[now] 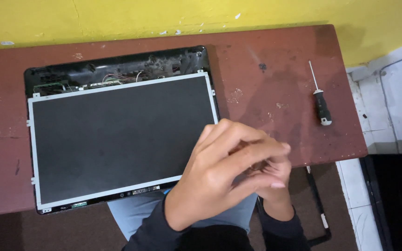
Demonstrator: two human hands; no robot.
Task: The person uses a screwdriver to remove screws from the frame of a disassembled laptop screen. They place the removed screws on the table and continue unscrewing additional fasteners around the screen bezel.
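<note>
Hands meet above the desk edge beside a bare laptop screen panel.

Head view: the left hand curls over the right hand, fingers pressed together; whether they pinch anything cannot be told. The screen panel lies flat in its black lid shell on the brown desk, just left of the hands. A screwdriver lies well apart, right.

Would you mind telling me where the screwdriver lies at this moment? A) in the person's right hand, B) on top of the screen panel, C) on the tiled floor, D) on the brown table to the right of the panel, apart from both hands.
D: the screwdriver lies on the bare brown table, well right of the screen panel, with the left hand and right hand clasped together nearer the table's front edge.
</note>
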